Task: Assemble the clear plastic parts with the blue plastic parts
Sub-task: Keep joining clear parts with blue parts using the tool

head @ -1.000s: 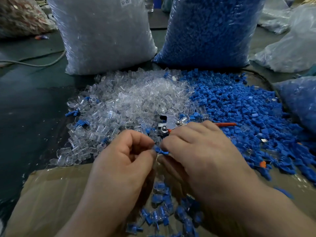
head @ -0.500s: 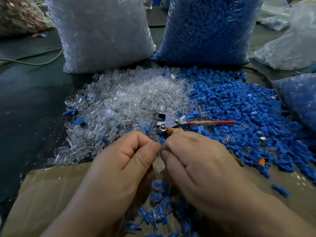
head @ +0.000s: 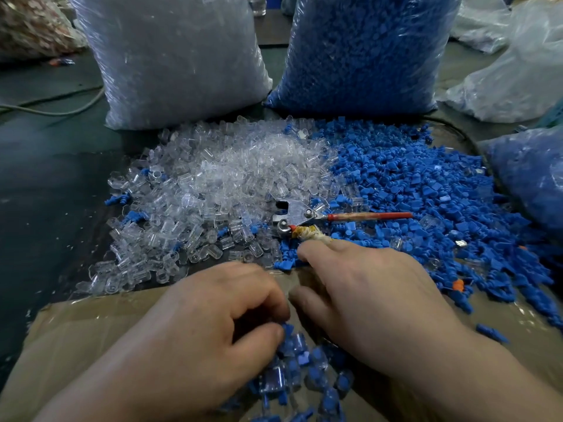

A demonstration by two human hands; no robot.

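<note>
Assembled parts [head: 300,370] heaped between both hands. Left hand [head: 213,327] curled; grip cannot be told. Right hand [head: 371,300]: fingers extended, relaxed. Clear parts [head: 228,184] beyond left hand, blue parts [head: 426,184] beyond right; pliers [head: 300,216] just past right fingertips.

We see dim, cool light, soft glare on the bag of clear parts [head: 173,56], motion blur on the left hand [head: 210,327], and wide-angle bending at the edges.
</note>
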